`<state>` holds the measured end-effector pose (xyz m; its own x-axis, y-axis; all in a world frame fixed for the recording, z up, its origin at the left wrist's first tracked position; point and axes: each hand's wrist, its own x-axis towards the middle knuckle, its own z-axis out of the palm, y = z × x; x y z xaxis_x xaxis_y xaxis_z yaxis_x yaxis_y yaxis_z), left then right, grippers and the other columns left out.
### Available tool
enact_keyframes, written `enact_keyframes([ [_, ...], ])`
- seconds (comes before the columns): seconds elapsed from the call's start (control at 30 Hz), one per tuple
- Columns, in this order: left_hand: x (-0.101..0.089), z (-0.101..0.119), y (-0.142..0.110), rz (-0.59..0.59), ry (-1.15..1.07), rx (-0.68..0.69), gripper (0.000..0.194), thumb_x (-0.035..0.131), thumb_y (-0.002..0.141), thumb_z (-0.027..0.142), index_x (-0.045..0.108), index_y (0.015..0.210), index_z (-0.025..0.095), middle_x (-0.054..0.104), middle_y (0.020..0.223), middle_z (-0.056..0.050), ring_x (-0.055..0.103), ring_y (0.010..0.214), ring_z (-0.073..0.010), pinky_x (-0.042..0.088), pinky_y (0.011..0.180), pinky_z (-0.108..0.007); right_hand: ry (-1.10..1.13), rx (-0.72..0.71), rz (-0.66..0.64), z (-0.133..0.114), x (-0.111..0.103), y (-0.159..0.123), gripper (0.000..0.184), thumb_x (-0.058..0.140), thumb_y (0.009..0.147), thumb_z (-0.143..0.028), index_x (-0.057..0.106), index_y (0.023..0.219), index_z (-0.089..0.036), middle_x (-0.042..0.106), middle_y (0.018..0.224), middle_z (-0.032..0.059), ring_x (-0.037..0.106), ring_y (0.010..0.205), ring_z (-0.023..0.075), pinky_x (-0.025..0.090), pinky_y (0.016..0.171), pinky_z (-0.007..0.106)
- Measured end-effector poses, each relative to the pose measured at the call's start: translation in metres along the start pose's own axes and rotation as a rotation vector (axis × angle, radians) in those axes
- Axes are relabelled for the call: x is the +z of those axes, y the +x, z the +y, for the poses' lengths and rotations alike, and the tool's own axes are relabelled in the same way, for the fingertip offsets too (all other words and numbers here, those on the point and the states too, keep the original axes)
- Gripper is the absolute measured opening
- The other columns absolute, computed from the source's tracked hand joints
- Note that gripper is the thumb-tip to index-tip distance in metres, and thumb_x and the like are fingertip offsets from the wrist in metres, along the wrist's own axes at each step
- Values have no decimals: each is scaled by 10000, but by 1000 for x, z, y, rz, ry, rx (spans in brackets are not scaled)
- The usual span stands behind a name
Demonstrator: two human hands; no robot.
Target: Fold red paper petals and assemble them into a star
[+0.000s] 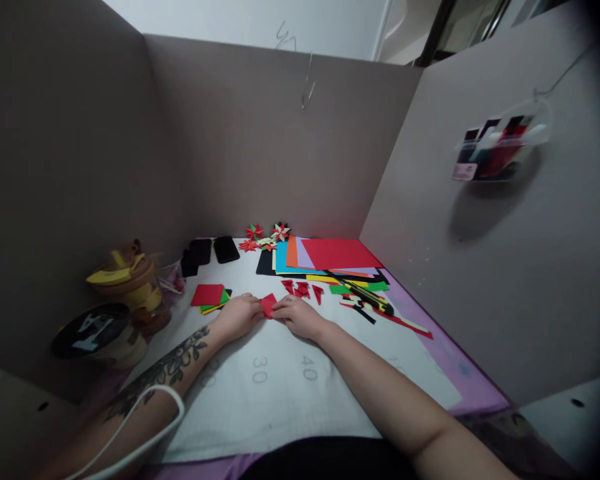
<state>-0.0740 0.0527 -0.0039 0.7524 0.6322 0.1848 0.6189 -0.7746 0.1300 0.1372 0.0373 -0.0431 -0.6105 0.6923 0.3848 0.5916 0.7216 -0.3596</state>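
Pinching the small red paper (268, 306) from opposite sides, the left hand (243, 312) and right hand (299, 315) seemingly steady it over the white mat (280, 410), with stacked paper squares (207, 295) and folded red pieces (303, 290) nearby, likely for easy reach.

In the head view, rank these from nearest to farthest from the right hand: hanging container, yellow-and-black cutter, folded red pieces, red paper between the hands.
From the right hand:
1. Red paper: at its fingertips.
2. Folded red pieces: just beyond it.
3. Yellow-and-black cutter: off to the right.
4. Hanging container: up on the right wall.
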Motion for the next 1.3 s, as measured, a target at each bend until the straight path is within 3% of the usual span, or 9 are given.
enact_keyframes([
  [0.1,4,-4,4,2,-108,-104,262,429,854,259,654,755,171,639,786,-64,556,778,-171,407,720,-267,6,-3,-38,4,-1,-1,352,515,785,-60,671,1031,-257,651,1072,38,530,984,173,427,872,323],
  [0.27,10,-7,12,15,-215,-160,240,447,812,256,644,712,162,617,745,-47,548,693,-150,391,639,-242,28,-3,-46,8,-2,-2,357,514,785,-57,672,1029,-264,653,1064,32,532,969,168,428,861,315],
  [0.5,19,-10,17,52,-290,-252,256,455,792,316,634,713,150,596,807,-62,559,706,-155,422,688,-251,65,-9,-14,5,-4,-1,314,518,769,-35,688,960,-216,669,991,37,526,936,167,418,858,305],
  [0.7,20,-12,20,27,-296,-273,241,469,769,315,639,706,155,598,796,-60,564,705,-159,428,682,-250,60,21,-34,0,-9,0,472,484,717,45,634,1067,-234,659,995,30,523,948,164,406,873,314],
  [1.3,21,-5,22,25,-210,-368,215,470,756,295,634,702,167,622,836,-61,578,711,-167,411,646,-253,50,-3,-32,5,-4,-2,341,502,794,-52,671,1016,-248,651,1015,36,513,952,164,405,865,313],
])
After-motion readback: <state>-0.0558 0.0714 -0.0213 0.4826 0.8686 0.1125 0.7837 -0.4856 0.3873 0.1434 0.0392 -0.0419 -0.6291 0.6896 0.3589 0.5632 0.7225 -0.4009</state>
